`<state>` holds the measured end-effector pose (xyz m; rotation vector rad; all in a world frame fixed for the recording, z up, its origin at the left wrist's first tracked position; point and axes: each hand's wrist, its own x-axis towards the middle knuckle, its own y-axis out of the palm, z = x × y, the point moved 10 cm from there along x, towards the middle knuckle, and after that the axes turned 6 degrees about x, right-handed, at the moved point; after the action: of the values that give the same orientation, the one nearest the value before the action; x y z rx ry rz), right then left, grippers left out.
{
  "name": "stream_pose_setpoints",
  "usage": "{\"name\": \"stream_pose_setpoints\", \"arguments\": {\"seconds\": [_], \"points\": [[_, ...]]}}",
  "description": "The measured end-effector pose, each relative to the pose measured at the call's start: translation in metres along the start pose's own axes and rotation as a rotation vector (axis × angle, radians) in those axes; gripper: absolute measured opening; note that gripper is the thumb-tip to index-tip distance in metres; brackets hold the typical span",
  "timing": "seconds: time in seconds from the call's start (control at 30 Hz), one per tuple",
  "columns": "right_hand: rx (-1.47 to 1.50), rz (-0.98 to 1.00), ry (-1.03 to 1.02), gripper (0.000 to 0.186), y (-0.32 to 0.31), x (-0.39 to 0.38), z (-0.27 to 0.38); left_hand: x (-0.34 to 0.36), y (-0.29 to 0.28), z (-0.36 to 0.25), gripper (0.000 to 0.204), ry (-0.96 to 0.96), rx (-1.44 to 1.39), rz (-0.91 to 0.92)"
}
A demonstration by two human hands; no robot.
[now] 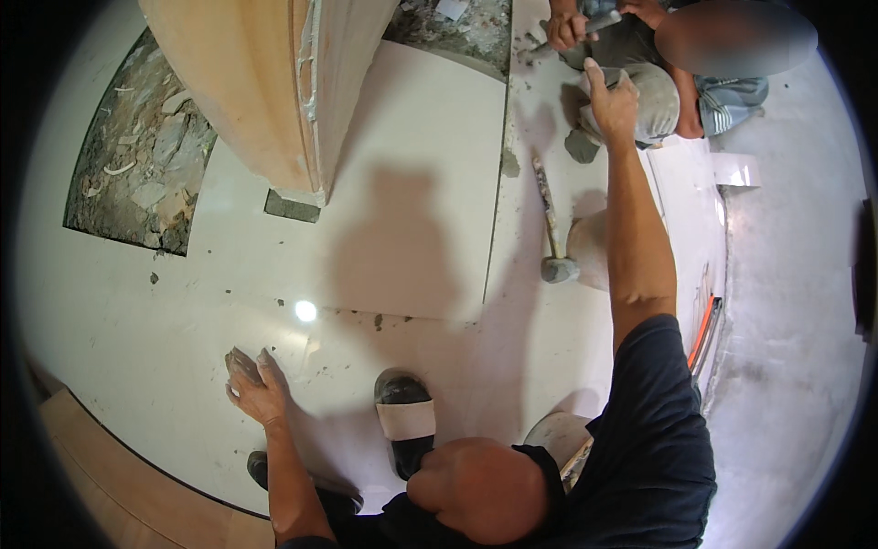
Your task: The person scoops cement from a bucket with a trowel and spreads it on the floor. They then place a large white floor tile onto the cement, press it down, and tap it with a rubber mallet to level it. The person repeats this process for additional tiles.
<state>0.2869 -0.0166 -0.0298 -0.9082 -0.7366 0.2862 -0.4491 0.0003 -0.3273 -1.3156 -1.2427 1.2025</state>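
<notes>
My left hand [258, 389] is low over the pale tiled floor [174, 320], its fingers apart and their tips coated grey; I make out nothing held. Stretched far forward, my right hand [615, 105] has its thumb side raised and the other fingers partly hidden, with no object visible in it. It is close to a co-worker's knee [654, 101]. The co-worker's hand [567, 32] grips a grey bar-like tool [599, 22]. Left of my right forearm is a mallet [547, 215] with a worn, splattered handle and a grey head, beside a pale bucket [590, 249].
A wood-faced column [247, 82] rises at the upper left, with a grey block [292, 206] at its foot. Rubble shows in a floor opening [142, 165]. A second bucket [553, 428] is by my right side. Wooden boards [119, 467] edge the lower left; grey floor [786, 366] lies right.
</notes>
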Motion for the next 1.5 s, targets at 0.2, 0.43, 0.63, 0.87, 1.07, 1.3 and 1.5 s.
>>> {"name": "stream_pose_setpoints", "arguments": {"seconds": [0.2,0.43,0.63,0.87,1.07,1.3,1.5], "points": [[0.243,0.049,0.015,0.092,0.029,-0.003,-0.005,0.001,-0.007,-0.006,0.061,0.022,-0.01,-0.013],[0.716,-0.039,0.57,0.06,0.049,-0.013,-0.035,-0.005,-0.025,-0.035,0.052,0.106,-0.266,-0.08],[1.162,0.088,0.543,0.024,0.04,-0.188,0.03,-0.071,-0.005,-0.244,0.051,-0.092,-1.472,0.984],[1.27,0.386,0.346,0.029,0.046,-0.366,0.153,-0.08,-0.054,-0.269,0.055,-0.429,-1.707,1.308],[1.333,0.611,0.221,0.022,0.053,-0.393,0.197,-0.074,-0.046,-0.237,0.041,-0.607,-1.791,1.096],[0.394,1.176,-0.158,0.039,0.002,-0.404,0.242,-0.015,-0.021,-0.178,0.042,-0.415,-1.639,0.773],[-0.111,1.046,-0.856,0.052,0.067,-0.386,0.266,0.039,-0.037,-0.164,0.044,-0.128,-1.39,0.478]]}}
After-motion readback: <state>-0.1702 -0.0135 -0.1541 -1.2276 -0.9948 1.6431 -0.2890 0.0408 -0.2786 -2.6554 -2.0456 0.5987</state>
